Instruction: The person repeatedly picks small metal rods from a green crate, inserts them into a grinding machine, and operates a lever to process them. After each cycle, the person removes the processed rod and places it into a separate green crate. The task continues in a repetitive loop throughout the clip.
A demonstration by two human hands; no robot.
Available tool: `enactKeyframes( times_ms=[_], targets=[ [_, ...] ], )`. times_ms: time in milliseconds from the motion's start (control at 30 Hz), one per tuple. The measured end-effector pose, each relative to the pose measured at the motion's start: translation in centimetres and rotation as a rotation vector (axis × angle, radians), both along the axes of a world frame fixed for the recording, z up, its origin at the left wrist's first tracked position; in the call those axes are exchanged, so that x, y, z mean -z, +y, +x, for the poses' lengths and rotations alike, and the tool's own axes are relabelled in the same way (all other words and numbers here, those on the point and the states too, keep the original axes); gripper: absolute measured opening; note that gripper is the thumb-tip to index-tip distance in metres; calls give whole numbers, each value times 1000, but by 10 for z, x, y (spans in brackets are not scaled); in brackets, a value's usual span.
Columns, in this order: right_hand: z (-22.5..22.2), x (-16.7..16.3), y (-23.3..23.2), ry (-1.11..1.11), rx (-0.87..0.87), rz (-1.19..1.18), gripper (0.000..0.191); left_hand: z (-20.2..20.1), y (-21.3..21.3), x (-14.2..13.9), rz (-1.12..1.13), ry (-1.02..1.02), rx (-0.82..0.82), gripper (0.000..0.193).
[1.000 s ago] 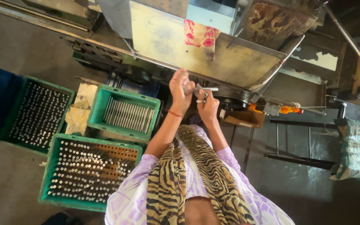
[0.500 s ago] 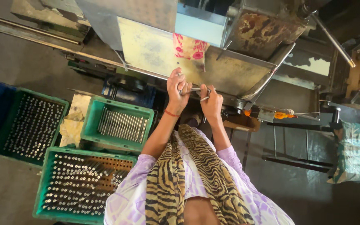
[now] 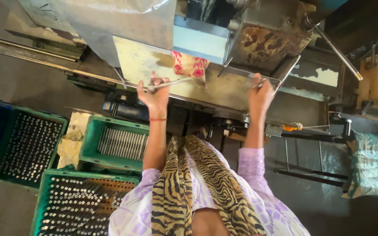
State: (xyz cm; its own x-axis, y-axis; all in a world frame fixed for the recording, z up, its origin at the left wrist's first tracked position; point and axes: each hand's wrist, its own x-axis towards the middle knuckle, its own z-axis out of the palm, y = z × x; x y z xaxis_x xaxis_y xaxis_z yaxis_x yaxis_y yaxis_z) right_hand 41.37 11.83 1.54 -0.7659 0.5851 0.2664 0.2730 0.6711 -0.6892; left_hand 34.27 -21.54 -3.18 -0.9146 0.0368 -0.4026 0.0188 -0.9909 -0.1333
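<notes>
My left hand [image 3: 155, 95] is raised in front of a sloped metal tray [image 3: 224, 94] on a machine, and its fingers are closed around a thin metal rod [image 3: 171, 82] that points to the right. My right hand [image 3: 260, 92] is lifted further right, apart from the left. Its fingers curl over a thin metal bar [image 3: 246, 75] along the tray's upper edge. A pink flowered cloth [image 3: 190, 65] hangs between the two hands. Purple sleeves and a tiger-striped scarf [image 3: 206, 192] fill the bottom of the view.
Three green crates stand at the left: one with rods lying flat [image 3: 119, 144], one packed with upright rods [image 3: 79, 205], and another at the far left [image 3: 27, 144]. A rusty box [image 3: 267, 43] and a long lever [image 3: 337, 52] top the machine. A patterned sack [image 3: 375, 164] lies at the right.
Both hands were together at the tray's middle. They have now spread apart, the left to the left with the rod and the right to the right onto the bar.
</notes>
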Motion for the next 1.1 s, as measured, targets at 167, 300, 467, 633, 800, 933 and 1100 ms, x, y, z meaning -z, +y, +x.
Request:
enactKeyframes(
  times_ms=[167, 300, 467, 633, 800, 933, 1100],
  targets=[
    [-35, -6, 46, -197, -35, 328, 38, -9, -2, 40, -238, 53, 11, 18],
    [-37, 11, 61, -124, -148, 297, 26, -19, 19, 66, -405, 149, 118, 27],
    [34, 54, 119, 433, 121, -981, 18, -5, 7, 63, -1060, 171, 130, 23],
    [122, 121, 113, 382, 689, -1284, 18, 16, -20, 48, -2260, 3, 242, 47],
    [154, 144, 79, 279, 738, -1377, 18, 19, -31, 48, -2331, -36, 181, 47],
    [154, 139, 71, 263, 707, -1361, 19, 34, -45, 48, -2326, -21, 129, 44],
    [163, 136, 65, 246, 675, -1311, 22, 60, -65, 41, -2454, 110, 146, 46]
  ],
)
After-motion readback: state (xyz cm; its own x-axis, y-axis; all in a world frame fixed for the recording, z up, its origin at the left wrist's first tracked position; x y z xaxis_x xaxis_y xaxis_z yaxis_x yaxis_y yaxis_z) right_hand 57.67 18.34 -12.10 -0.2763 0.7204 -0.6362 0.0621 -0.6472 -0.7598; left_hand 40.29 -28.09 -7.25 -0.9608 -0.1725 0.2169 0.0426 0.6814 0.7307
